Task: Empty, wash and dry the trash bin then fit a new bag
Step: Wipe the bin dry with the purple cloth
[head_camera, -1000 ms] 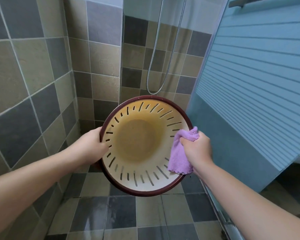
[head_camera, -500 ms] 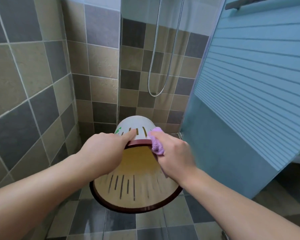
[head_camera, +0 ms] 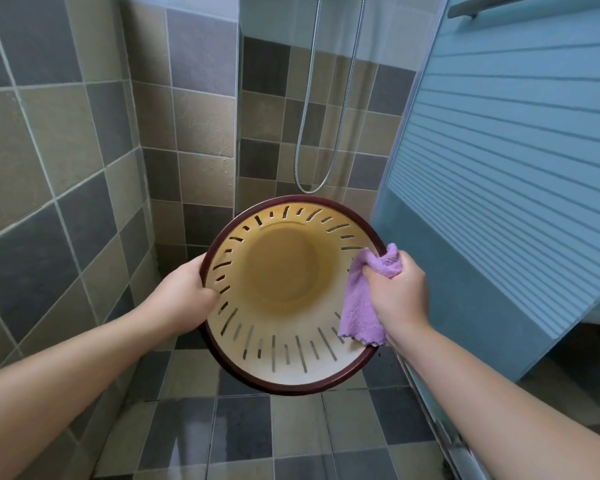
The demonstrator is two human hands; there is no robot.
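The cream slotted trash bin [head_camera: 284,348], dark maroon at its rim and yellowed inside, is hanging above the tiled shower floor [head_camera: 243,434], mouth facing the camera. The left hand [head_camera: 182,299] is gripping its left rim, thumb curling inside. The right hand [head_camera: 394,292] is clutching a purple cloth [head_camera: 361,313] against the right rim, just beside the blue shower door [head_camera: 506,168].

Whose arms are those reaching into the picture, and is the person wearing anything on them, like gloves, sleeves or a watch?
They are the camera wearer's own two arms, entering from the bottom corners. Both forearms are bare as far as the frame shows: no sleeves in view. The left hand and right hand have no gloves, and no watch, bracelet or ring shows. The fingers are bare too, with no visible markings.
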